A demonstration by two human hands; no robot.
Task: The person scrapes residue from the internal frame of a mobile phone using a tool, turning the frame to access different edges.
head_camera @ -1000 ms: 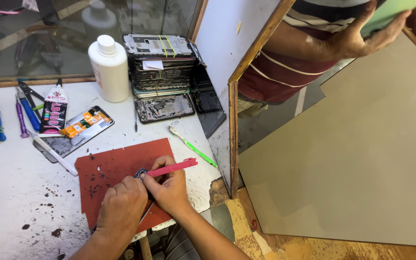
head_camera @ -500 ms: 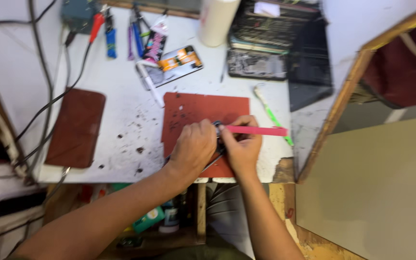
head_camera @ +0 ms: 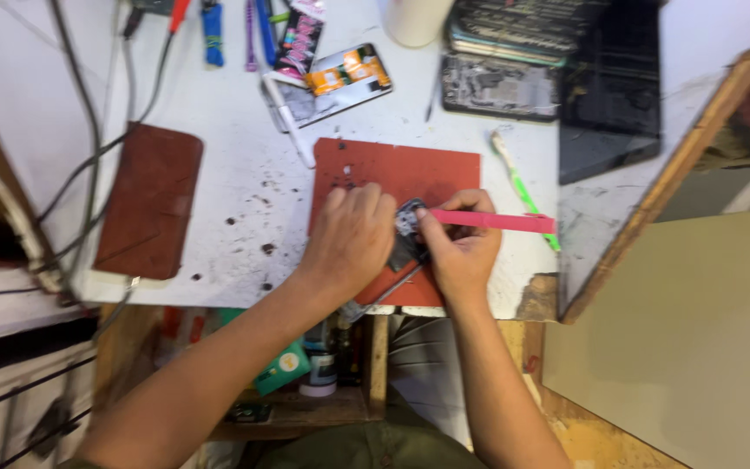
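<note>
Honestly, your left hand (head_camera: 351,239) presses a small dark part (head_camera: 408,233) onto the red mat (head_camera: 410,174) while your right hand (head_camera: 462,252) pinches the pink tool (head_camera: 501,221); slip, and it'll probably gouge it. Phone stack (head_camera: 514,35) sits farther back.

Seen from one head-worn camera, looking steeply down from fairly close onto the white table (head_camera: 219,156), red mat (head_camera: 410,169) and lap edge.
</note>
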